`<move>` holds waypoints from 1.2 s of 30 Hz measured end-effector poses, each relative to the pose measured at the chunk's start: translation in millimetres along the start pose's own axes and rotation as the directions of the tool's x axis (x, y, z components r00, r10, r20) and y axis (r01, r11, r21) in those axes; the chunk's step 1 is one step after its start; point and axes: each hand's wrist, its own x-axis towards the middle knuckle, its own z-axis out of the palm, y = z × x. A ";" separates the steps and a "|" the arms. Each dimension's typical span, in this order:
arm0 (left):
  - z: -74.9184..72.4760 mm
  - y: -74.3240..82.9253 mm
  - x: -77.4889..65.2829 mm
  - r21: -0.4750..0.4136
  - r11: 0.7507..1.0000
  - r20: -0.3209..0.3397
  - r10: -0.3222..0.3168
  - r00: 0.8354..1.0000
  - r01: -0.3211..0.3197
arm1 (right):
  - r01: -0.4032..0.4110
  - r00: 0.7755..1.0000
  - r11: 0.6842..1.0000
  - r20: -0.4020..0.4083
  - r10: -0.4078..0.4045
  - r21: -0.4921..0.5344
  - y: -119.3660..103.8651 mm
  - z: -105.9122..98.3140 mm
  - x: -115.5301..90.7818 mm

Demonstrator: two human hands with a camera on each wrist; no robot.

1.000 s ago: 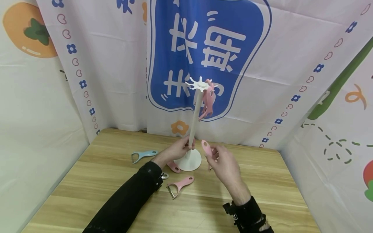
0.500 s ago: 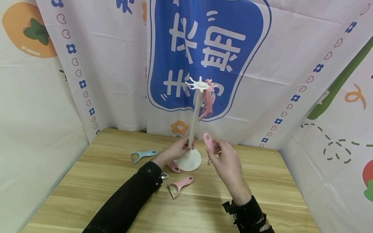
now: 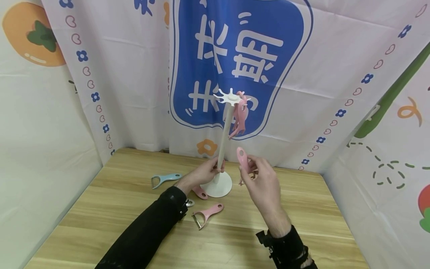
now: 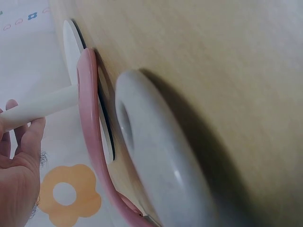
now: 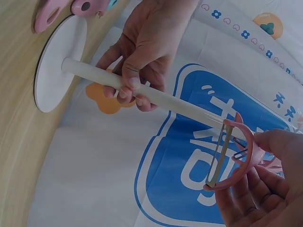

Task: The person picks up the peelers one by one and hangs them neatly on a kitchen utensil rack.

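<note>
My left hand point(image 3: 203, 173) grips the white pole point(image 3: 225, 134) of a stand low down, just above its round base point(image 3: 218, 189); in the right wrist view its fingers curl round the pole. My right hand point(image 3: 265, 186) holds a pink peeler point(image 3: 242, 157) to the right of the pole, above the table, handle end up. The right wrist view shows that peeler's curved head and blade point(image 5: 219, 158) beside my fingers. At the stand's top, a white ring of prongs point(image 3: 231, 97) carries overlapping pink peelers point(image 3: 240, 117) on its right side; I cannot tell their number.
On the wooden table point(image 3: 302, 216), a light blue peeler point(image 3: 164, 179) lies left of the stand. A pink peeler point(image 3: 211, 212) lies in front, another pink handle point(image 3: 200, 192) is by the base, and a grey handle point(image 4: 151, 146) is partly hidden by my left arm. Printed curtains stand behind.
My right hand has risen slightly with the pink peeler, lifting its handle toward the peelers on the stand. My left hand stays on the pole.
</note>
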 end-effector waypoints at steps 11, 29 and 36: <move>0.2 -1.9 0.5 0.002 1.000 -0.004 -0.015 1.000 0.015 | 0.042 0.998 0.999 -0.042 -0.042 0.007 -9.0 -8.0 10.0; 0.3 -3.1 1.3 -0.005 1.000 -0.002 -0.019 1.000 0.019 | 0.104 0.992 0.995 -0.075 -0.103 0.011 -28.3 -23.0 32.3; 0.5 -2.5 0.9 -0.007 1.000 0.001 -0.028 1.000 0.028 | 0.113 0.990 0.993 -0.089 -0.111 0.022 -36.5 -26.0 38.0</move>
